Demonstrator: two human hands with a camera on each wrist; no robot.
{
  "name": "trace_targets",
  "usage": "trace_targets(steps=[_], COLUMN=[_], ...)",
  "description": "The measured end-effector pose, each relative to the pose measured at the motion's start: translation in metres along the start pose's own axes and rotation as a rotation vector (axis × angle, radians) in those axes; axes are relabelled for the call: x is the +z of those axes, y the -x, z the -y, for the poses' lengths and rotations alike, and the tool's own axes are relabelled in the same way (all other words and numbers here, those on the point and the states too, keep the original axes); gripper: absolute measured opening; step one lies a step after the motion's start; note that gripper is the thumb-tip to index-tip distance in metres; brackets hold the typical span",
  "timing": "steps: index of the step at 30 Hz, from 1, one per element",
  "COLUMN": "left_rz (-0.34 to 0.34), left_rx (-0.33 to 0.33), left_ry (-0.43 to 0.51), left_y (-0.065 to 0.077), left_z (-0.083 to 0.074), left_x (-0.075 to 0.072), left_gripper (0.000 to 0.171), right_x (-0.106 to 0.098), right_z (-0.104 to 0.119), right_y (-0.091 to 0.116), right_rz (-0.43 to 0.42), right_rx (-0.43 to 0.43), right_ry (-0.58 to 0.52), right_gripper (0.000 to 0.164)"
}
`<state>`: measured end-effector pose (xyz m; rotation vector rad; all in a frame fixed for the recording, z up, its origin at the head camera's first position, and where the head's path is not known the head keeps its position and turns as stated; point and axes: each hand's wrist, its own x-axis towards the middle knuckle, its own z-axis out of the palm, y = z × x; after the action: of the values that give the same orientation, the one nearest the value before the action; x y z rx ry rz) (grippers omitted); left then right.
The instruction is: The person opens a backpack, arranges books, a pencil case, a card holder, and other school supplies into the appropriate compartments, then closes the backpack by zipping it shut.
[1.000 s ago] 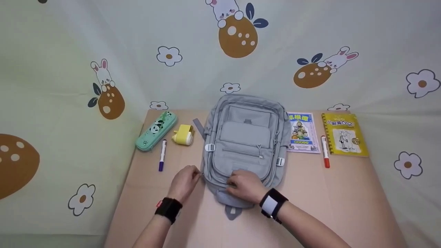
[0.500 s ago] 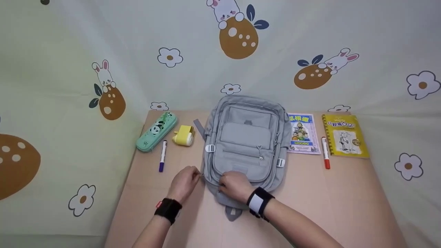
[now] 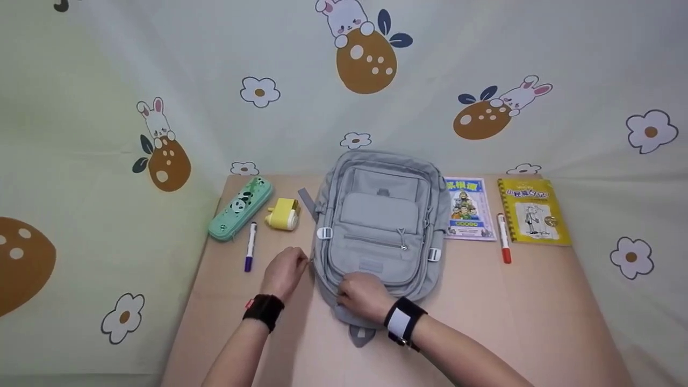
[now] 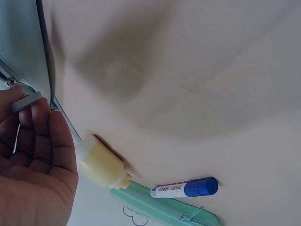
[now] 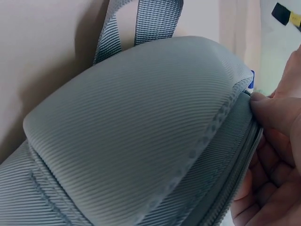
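A grey backpack lies with its front pockets up and its top loop toward the person. At its left edge my left hand pinches a small zipper pull between thumb and fingers, as the left wrist view shows. My right hand pinches the backpack's fabric beside the zipper at the near end, thumb on top and fingers curled beneath. In the right wrist view, the zipper teeth run along the edge to that thumb.
To the left are a green panda pencil case, a marker with a dark blue-purple cap and a yellow-and-white gadget. On the right, a purple-edged booklet, a red-capped marker and a yellow book lie on the table.
My right hand has shifted left along the backpack's near end. My left hand, with the zipper pull, has moved a little up the left side. The view has shifted slightly.
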<state>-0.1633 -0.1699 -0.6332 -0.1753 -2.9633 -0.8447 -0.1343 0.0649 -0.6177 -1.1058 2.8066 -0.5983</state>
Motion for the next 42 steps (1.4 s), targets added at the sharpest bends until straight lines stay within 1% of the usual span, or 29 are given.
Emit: trace_targets(steps=[4, 8, 11, 15, 19, 23, 25, 27, 30, 34, 37, 40, 42], left_rz=[-0.027, -0.032, -0.026, -0.023, -0.007, 0.016, 0.017, 0.013, 0.002, 0.004, 0.016, 0.022, 0.024], left_rx=[0.012, -0.016, -0.031, -0.033, -0.039, -0.057, -0.06, -0.055, -0.047, -0.042, -0.039, -0.03, -0.021], left_ry=[-0.008, -0.007, -0.005, -0.001, 0.006, -0.009, -0.018, -0.023, -0.017, -0.001, 0.0, -0.003, -0.009], left_y=[-0.012, -0.022, -0.027, -0.028, -0.029, -0.029, -0.029, -0.029, -0.029, -0.028, -0.026, -0.025, -0.025], left_z=[0.004, 0.008, 0.008, 0.006, 0.004, 0.005, 0.006, 0.007, 0.008, 0.006, 0.005, 0.004, 0.005], left_x=[0.003, 0.008, 0.009, 0.009, 0.009, 0.01, 0.01, 0.01, 0.009, 0.008, 0.008, 0.007, 0.007], left_gripper=[0.007, 0.007, 0.006, 0.006, 0.005, 0.005, 0.005, 0.005, 0.005, 0.006, 0.005, 0.004, 0.004], right_x=[-0.001, -0.001, 0.0, -0.003, -0.01, -0.017, -0.018, -0.016, -0.011, -0.002, 0.004, 0.009, 0.01], right_z=[0.001, 0.001, 0.001, 0.001, 0.0, 0.002, 0.005, 0.009, 0.017, 0.026, 0.028, 0.027, 0.026], right_y=[0.002, 0.003, 0.003, 0.003, -0.003, -0.015, -0.023, -0.03, -0.041, -0.051, -0.054, -0.053, -0.052], right_rz=[0.008, 0.014, 0.011, 0.013, 0.043, 0.057, 0.05, 0.044, 0.055, 0.071, 0.047, 0.006, -0.017], right_rx=[-0.005, -0.013, -0.019, -0.018, 0.011, 0.059, 0.076, 0.084, 0.092, 0.127, 0.159, 0.169, 0.164], right_ry=[-0.003, -0.008, -0.006, -0.005, -0.026, -0.031, -0.01, 0.019, 0.058, 0.117, 0.156, 0.142, 0.111], right_gripper=[0.007, 0.007, 0.007, 0.007, 0.013, 0.027, 0.035, 0.041, 0.046, 0.045, 0.039, 0.037, 0.039])
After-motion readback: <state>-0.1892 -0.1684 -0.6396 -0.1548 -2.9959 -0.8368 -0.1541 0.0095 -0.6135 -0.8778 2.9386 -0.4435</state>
